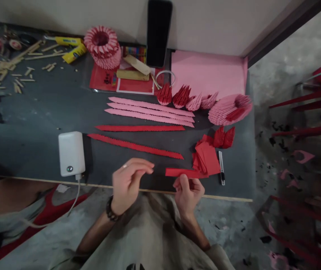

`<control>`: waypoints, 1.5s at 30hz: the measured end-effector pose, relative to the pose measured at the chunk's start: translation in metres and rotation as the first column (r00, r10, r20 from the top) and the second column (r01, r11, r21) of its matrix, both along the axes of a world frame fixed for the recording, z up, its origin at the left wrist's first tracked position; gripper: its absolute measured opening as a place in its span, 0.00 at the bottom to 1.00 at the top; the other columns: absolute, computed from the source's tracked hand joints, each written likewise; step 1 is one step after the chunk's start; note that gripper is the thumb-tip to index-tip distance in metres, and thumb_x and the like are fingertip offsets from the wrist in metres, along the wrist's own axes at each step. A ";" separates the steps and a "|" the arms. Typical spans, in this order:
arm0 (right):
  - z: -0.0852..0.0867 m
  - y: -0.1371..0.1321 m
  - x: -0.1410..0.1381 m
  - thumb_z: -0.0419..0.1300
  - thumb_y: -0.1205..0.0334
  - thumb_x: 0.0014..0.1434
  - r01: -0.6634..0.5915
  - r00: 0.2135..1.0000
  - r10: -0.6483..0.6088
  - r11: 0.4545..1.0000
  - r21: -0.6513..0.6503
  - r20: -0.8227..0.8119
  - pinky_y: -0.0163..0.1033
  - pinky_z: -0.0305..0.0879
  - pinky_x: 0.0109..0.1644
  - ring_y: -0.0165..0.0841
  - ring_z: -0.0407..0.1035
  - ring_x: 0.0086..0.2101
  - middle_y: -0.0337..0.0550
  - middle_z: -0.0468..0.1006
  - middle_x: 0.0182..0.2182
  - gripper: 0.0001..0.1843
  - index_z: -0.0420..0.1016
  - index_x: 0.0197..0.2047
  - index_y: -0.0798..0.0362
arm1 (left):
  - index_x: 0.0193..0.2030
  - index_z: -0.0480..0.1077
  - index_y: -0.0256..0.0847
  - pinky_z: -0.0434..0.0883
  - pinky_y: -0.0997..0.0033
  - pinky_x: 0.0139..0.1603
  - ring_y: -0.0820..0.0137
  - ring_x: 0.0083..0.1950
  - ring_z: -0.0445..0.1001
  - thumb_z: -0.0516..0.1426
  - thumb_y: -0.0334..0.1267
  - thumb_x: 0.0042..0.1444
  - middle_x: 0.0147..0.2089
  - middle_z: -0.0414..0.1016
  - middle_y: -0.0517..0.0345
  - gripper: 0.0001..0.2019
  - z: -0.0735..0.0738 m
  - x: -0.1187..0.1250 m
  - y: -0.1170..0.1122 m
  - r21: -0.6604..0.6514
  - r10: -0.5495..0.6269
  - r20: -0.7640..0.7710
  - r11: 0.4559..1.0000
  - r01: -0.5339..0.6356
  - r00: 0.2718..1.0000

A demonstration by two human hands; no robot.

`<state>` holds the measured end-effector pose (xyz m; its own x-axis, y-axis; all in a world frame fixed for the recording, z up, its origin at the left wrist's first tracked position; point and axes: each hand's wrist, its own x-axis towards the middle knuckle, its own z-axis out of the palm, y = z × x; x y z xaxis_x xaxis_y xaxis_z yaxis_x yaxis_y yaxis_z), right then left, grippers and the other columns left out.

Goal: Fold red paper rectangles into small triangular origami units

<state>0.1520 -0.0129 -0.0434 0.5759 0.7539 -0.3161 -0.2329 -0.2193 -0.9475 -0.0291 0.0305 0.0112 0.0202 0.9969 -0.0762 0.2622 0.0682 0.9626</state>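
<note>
Pinched between the thumb and fingers of my right hand (188,193) is a narrow folded red paper strip (174,172). It lies nearly level over the front edge of the table, its right end beside a loose pile of red paper pieces (207,155). My left hand (128,183) hovers to the left of the strip, fingers curved and apart, with nothing seen in them. Beyond the hands lie two long red strips with jagged edges (138,146) and three pink ones (152,108). A box cutter (221,168) rests right of the pile.
Folded paper pieces (181,96) and a pink folded-paper form (230,110) stand at the back right. A round pink-and-red paper vase (102,48), glue tubes (73,52) and a phone (158,33) sit behind. A white power bank (71,153) with a cable is at left.
</note>
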 end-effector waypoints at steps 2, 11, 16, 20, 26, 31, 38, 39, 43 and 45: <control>0.004 -0.002 -0.005 0.69 0.51 0.57 -0.054 0.997 0.053 0.998 -0.023 -0.055 0.29 0.59 0.18 0.24 0.63 0.15 0.31 0.71 0.14 0.20 0.66 0.24 0.52 | 0.56 0.77 0.45 0.77 0.65 0.55 0.67 0.49 0.82 0.53 0.35 0.70 0.50 0.84 0.54 0.14 -0.019 0.007 0.005 0.043 -0.101 -0.008 0.994 0.101 0.995; 0.003 -0.011 -0.015 0.69 0.50 0.56 -0.320 0.938 0.306 0.945 -0.067 -0.164 0.29 0.60 0.18 0.26 0.66 0.15 0.36 0.76 0.16 0.15 0.76 0.29 0.53 | 0.38 0.85 0.49 0.81 0.71 0.40 0.68 0.37 0.85 0.64 0.38 0.62 0.40 0.87 0.53 0.06 -0.048 0.003 0.005 0.198 -0.389 0.130 0.912 0.360 0.912; 0.006 -0.009 -0.012 0.69 0.51 0.56 -0.394 0.916 0.384 0.916 -0.073 -0.120 0.30 0.62 0.18 0.27 0.68 0.16 0.38 0.78 0.17 0.13 0.81 0.32 0.54 | 0.36 0.85 0.49 0.83 0.67 0.44 0.63 0.41 0.86 0.64 0.42 0.62 0.35 0.87 0.54 0.06 -0.043 -0.004 0.012 0.176 -0.412 0.082 0.902 0.393 0.908; 0.013 -0.006 -0.010 0.69 0.54 0.56 -0.419 0.908 0.415 0.905 -0.079 -0.065 0.30 0.63 0.20 0.27 0.68 0.17 0.37 0.79 0.17 0.11 0.82 0.32 0.55 | 0.37 0.85 0.49 0.83 0.67 0.44 0.64 0.42 0.87 0.63 0.39 0.63 0.38 0.88 0.54 0.07 -0.044 -0.001 0.013 0.237 -0.362 0.114 0.914 0.329 0.925; 0.016 -0.007 -0.003 0.67 0.58 0.58 -0.465 0.865 0.469 0.883 -0.065 0.181 0.29 0.64 0.22 0.26 0.68 0.18 0.37 0.80 0.18 0.09 0.83 0.30 0.53 | 0.31 0.83 0.44 0.81 0.69 0.42 0.66 0.37 0.85 0.65 0.39 0.60 0.35 0.87 0.53 0.07 -0.026 0.013 0.001 0.033 -0.159 0.125 0.987 0.156 0.979; 0.016 -0.005 0.003 0.67 0.58 0.58 -0.567 0.790 0.555 0.823 -0.035 0.260 0.29 0.63 0.21 0.26 0.68 0.17 0.35 0.79 0.17 0.09 0.83 0.29 0.52 | 0.31 0.82 0.41 0.79 0.72 0.34 0.67 0.31 0.82 0.70 0.41 0.53 0.30 0.85 0.54 0.07 -0.013 0.018 -0.011 -0.175 0.015 0.184 0.984 0.017 0.983; 0.017 -0.004 0.001 0.66 0.58 0.60 -0.576 0.787 0.568 0.816 -0.043 0.239 0.30 0.67 0.25 0.28 0.72 0.20 0.37 0.81 0.20 0.10 0.83 0.31 0.53 | 0.29 0.78 0.37 0.78 0.74 0.31 0.70 0.28 0.79 0.72 0.43 0.50 0.29 0.82 0.56 0.12 -0.009 0.025 -0.011 -0.348 0.144 0.258 0.936 -0.047 0.956; 0.017 -0.005 0.000 0.66 0.57 0.60 -0.574 0.789 0.567 0.818 -0.046 0.236 0.30 0.67 0.25 0.28 0.72 0.20 0.37 0.81 0.20 0.10 0.82 0.31 0.54 | 0.30 0.78 0.37 0.78 0.74 0.31 0.71 0.28 0.79 0.72 0.42 0.50 0.28 0.82 0.57 0.12 -0.009 0.026 -0.011 -0.358 0.152 0.260 0.932 -0.051 0.954; 0.017 -0.006 -0.003 0.65 0.57 0.61 -0.558 0.794 0.561 0.825 -0.084 0.235 0.31 0.68 0.27 0.29 0.73 0.21 0.37 0.81 0.21 0.10 0.82 0.34 0.54 | 0.35 0.76 0.38 0.76 0.77 0.32 0.74 0.28 0.78 0.70 0.41 0.53 0.29 0.80 0.60 0.11 -0.010 0.029 -0.012 -0.364 0.189 0.256 0.927 -0.086 0.948; 0.018 -0.005 -0.004 0.64 0.56 0.62 -0.559 0.789 0.568 0.822 -0.110 0.235 0.31 0.70 0.28 0.29 0.75 0.22 0.38 0.83 0.23 0.10 0.82 0.35 0.54 | 0.33 0.74 0.39 0.76 0.77 0.32 0.74 0.28 0.77 0.70 0.42 0.54 0.30 0.79 0.60 0.12 -0.011 0.031 -0.012 -0.359 0.199 0.268 0.929 -0.094 0.943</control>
